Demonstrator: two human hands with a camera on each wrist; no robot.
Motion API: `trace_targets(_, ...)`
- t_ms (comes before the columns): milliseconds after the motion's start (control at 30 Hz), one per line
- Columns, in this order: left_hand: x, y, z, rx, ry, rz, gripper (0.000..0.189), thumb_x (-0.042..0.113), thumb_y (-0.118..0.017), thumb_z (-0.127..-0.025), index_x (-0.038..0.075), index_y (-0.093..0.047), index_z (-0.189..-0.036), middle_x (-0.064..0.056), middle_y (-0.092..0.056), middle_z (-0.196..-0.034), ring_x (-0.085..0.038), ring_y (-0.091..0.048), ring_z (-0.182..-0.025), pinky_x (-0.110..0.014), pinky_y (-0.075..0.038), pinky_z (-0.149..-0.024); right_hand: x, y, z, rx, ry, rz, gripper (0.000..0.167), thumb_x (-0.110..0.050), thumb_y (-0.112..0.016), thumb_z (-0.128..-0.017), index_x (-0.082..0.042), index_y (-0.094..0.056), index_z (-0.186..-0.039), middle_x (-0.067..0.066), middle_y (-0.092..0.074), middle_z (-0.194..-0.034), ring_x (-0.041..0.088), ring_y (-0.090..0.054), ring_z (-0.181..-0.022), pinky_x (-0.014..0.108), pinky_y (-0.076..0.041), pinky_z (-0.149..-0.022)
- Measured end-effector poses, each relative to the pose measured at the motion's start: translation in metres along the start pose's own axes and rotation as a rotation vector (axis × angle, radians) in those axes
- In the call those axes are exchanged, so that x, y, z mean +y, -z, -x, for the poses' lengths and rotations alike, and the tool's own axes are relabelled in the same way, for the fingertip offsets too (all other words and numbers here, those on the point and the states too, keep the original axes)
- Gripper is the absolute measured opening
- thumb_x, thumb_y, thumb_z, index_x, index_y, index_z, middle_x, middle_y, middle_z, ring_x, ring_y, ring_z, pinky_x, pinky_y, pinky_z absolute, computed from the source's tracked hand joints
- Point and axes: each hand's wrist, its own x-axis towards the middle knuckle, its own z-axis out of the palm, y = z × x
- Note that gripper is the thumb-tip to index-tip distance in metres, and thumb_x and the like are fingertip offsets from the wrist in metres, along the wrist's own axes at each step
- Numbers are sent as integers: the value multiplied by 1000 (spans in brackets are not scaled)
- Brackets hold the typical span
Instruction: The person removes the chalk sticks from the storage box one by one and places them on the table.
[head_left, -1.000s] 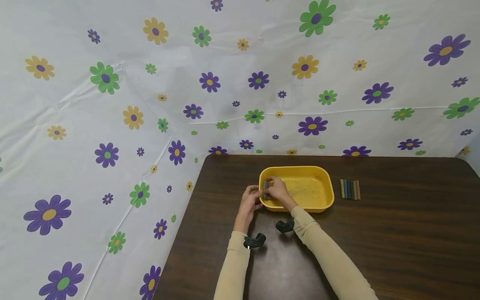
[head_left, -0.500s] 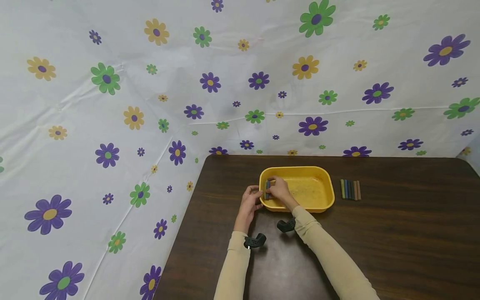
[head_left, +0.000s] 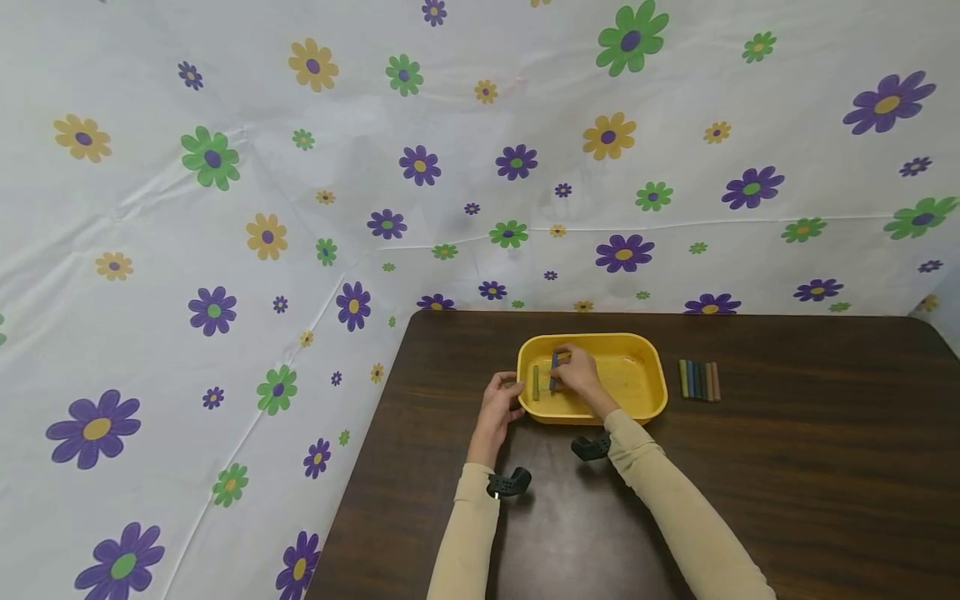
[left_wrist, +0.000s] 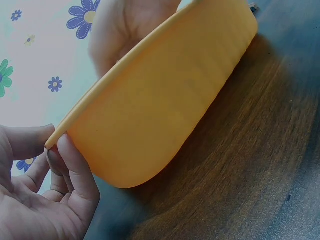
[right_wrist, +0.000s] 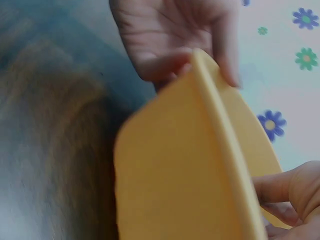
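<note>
A yellow plastic tub (head_left: pixel 622 414) stands on the table in the head view. My left hand (head_left: pixel 501 407) pinches its left rim between thumb and fingers, which the left wrist view also shows. Inside the tub, my right hand (head_left: pixel 581 375) pinches a blue chalk-like stick (head_left: pixel 554 371) upright in the picture, just above or on the tub floor; I cannot tell which. A green chalk-like stick (head_left: pixel 536 383) lies to its left, by the tub's left wall. In the right wrist view the tub wall (right_wrist: pixel 170 165) hides what the right fingers hold.
Several similar sticks (head_left: pixel 700 381) in green, blue, dark green and brown lie side by side right of the tub. The dark wooden table (head_left: pixel 825 467) meets a white flowered cloth (head_left: pixel 465 125) at the back and left.
My right hand has shifted right inside the tub with the blue stick, away from the green one, which now shows fully. My left hand has stayed on the rim.
</note>
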Motion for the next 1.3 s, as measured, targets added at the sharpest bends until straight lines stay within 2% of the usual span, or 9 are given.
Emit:
trace_targets(300, 1, -1, 2, 6, 2, 3, 30, 13, -65, -102, 3, -56, -129, -16, -65, -114, -16, -60, -79, -28, -49, -63, 3, 44, 6, -4, -24, -99, 50, 7, -63, -98, 8, -47, -146, 33, -57, -128, 28, -70, -85, 37, -61, -75)
trace_targets(467, 0, -1, 2, 13, 2, -13, 35, 14, -65, -103, 1, -54, -133, -18, -64, -118, -18, -60, -82, -28, -49, -64, 1, 62, 9, -14, -25, -122, 51, 5, -62, -100, 9, -44, -148, 34, -54, -131, 28, -70, -89, 41, -61, -79)
trace_targets(700, 0, -1, 1, 21, 11, -11, 31, 14, -65, -103, 3, -56, -131, -15, -65, -116, -18, -60, -81, -27, -50, -64, 1, 80, 11, 3, -12, -140, 51, 5, -61, -101, 7, -45, -149, 33, -55, -130, 23, -68, -89, 45, -60, -84)
trace_targets(1000, 1, -2, 2, 17, 9, -8, 29, 12, -63, -103, 4, -56, -130, -14, -65, -112, -19, -61, -83, -27, -51, -64, -1, 107, 17, 30, -10, -142, 51, 3, -62, -101, 5, -46, -149, 35, -54, -135, 24, -68, -96, 36, -60, -80)
trace_targets(1133, 2, -2, 3, 16, 8, -13, 30, 12, -63, -103, 3, -56, -131, -14, -65, -112, -19, -61, -82, -27, -51, -64, 0, 121, 21, 52, -13, -141, 52, 1, -62, -102, 5, -45, -151, 33, -52, -136, 18, -66, -92, 31, -60, -78)
trace_targets(1300, 2, -2, 4, 10, -1, -15, 30, 13, -63, -103, 3, -56, -131, -16, -65, -113, -18, -61, -81, -28, -50, -65, 1, 137, 26, 45, -3, -157, 54, -1, -61, -103, 6, -41, -152, 31, -51, -134, 10, -65, -88, 37, -59, -84)
